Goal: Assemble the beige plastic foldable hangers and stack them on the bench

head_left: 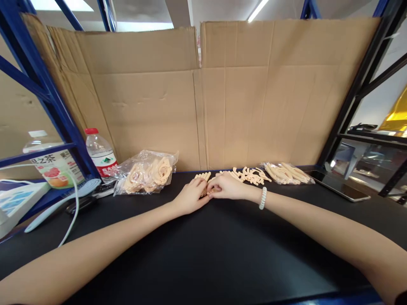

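Observation:
My left hand rests on the black table, its fingers bent over a small cluster of pale wooden pieces. Touching it from the right is my right hand, fingers pinched together at the cluster; what they hold is too small to make out. A white beaded bracelet circles the right wrist. Beyond the right hand lies a loose pile of small curved wooden pieces. The fingers hide part of the cluster.
A bag of ring-shaped pieces and a red-capped bottle stand left. A bag of long pieces and a phone lie right. Far left are a brush and cable. Cardboard closes off the back.

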Tool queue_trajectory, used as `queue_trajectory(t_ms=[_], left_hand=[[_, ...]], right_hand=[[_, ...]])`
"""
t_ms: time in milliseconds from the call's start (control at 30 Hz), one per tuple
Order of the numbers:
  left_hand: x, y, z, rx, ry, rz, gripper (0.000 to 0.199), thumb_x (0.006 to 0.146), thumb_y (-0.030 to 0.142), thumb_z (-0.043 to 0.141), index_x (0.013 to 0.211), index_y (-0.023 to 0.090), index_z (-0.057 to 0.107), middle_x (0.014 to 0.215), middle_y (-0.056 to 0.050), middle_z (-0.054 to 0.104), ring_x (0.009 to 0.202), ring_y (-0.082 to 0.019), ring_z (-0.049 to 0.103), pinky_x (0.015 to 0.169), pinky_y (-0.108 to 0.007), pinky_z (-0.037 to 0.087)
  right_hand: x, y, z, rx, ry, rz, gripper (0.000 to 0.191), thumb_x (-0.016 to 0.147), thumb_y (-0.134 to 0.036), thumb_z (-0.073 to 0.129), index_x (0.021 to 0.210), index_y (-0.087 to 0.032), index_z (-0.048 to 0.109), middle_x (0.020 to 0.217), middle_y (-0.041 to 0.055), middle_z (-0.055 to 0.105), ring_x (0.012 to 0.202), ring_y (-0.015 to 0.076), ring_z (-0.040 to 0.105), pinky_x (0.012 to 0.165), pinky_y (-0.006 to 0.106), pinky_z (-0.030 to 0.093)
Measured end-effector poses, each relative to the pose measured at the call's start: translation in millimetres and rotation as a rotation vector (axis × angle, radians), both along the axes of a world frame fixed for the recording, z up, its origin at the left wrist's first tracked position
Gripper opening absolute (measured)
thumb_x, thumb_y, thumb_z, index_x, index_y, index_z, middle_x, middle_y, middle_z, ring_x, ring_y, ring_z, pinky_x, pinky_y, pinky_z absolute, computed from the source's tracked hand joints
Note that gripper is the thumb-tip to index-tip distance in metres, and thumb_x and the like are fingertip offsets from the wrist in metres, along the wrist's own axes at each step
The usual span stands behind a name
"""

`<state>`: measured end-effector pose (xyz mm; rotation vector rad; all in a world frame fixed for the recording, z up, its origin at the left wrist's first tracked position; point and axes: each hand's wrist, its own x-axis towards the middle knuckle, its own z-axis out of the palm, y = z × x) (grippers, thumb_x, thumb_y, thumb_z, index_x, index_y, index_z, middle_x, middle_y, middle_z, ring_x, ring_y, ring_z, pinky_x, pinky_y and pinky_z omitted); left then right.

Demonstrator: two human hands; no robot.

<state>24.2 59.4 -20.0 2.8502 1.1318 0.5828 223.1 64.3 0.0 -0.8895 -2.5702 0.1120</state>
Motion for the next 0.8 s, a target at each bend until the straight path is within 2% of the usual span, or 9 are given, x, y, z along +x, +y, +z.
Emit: queue_trajectory(t_ms=[167, 267, 367, 467, 600, 700, 800], left_hand=[[3.5, 4.7, -0.5, 0.005, -0.027, 0.056, 0.022, 0.089, 0.043, 0.053, 0.097, 0.023, 0.055, 0.115, -0.008, 0.056, 0.111, -0.027, 0.051, 0.089, -0.044, 0.046], [4.8, 8.1, -0.9, -0.006, -0.036, 0.095, 0.024, 0.088, 0.044, 0.054, 0.099, 0.023, 0.054, 0.114, -0.009, 0.057, 0.11, -0.028, 0.053, 0.087, -0.045, 0.047], [5.6, 11.0, -2.4, -0.011, -0.039, 0.128, 0.018, 0.088, 0.036, 0.051, 0.1, 0.023, 0.053, 0.116, -0.01, 0.057, 0.113, -0.029, 0.051, 0.089, -0.048, 0.046], [4.2, 13.1, -4.2, -0.002, -0.035, 0.115, 0.018, 0.09, 0.03, 0.047, 0.104, 0.022, 0.054, 0.12, -0.011, 0.056, 0.119, -0.029, 0.048, 0.092, -0.05, 0.044], [-4.0, 16.3, -3.8, -0.008, -0.019, 0.059, 0.028, 0.091, 0.029, 0.045, 0.117, 0.022, 0.055, 0.13, -0.013, 0.053, 0.124, -0.029, 0.045, 0.095, -0.05, 0.045], [-12.4, 19.7, -1.7, -0.02, 0.005, 0.005, 0.033, 0.094, 0.032, 0.043, 0.124, 0.024, 0.054, 0.138, -0.012, 0.049, 0.13, -0.029, 0.04, 0.098, -0.05, 0.043], [-17.1, 22.5, 0.9, -0.015, 0.02, -0.011, 0.03, 0.094, 0.036, 0.043, 0.12, 0.026, 0.056, 0.138, -0.01, 0.051, 0.129, -0.03, 0.04, 0.098, -0.052, 0.043]], right_hand=[[4.1, 16.9, 10.6, -0.09, -0.071, 0.043, 0.009, 0.079, -0.031, 0.07, 0.079, -0.022, 0.07, 0.06, -0.0053, 0.051, 0.069, 0.0133, 0.049, 0.069, 0.026, 0.029], [7.0, 27.1, 14.5, -0.12, -0.132, 0.044, 0.009, 0.078, -0.03, 0.072, 0.075, -0.022, 0.07, 0.066, -0.0036, 0.055, 0.077, 0.0156, 0.052, 0.072, 0.028, 0.031], [10.5, 35.5, 11.0, -0.117, -0.103, 0.001, 0.003, 0.079, -0.023, 0.071, 0.078, -0.021, 0.07, 0.077, -0.0003, 0.06, 0.086, 0.0181, 0.054, 0.078, 0.029, 0.036], [15.3, 37.5, 4.8, -0.116, 0.008, -0.028, 0.007, 0.082, -0.025, 0.068, 0.085, -0.019, 0.069, 0.089, 0.004, 0.059, 0.092, 0.0193, 0.055, 0.082, 0.031, 0.042], [26.2, 25.3, 3.0, -0.072, 0.105, -0.094, 0.015, 0.09, -0.026, 0.057, 0.1, -0.018, 0.065, 0.1, 0.0079, 0.057, 0.091, 0.0192, 0.058, 0.084, 0.033, 0.047], [37.4, 8.2, 1.8, -0.019, 0.105, -0.12, 0.016, 0.092, -0.024, 0.053, 0.103, -0.02, 0.063, 0.103, 0.0089, 0.058, 0.096, 0.021, 0.057, 0.087, 0.036, 0.048], [46.9, -8.0, -6.4, 0.043, 0.046, -0.186, 0.015, 0.091, -0.024, 0.052, 0.101, -0.021, 0.063, 0.098, 0.009, 0.059, 0.092, 0.0223, 0.056, 0.082, 0.036, 0.048]])
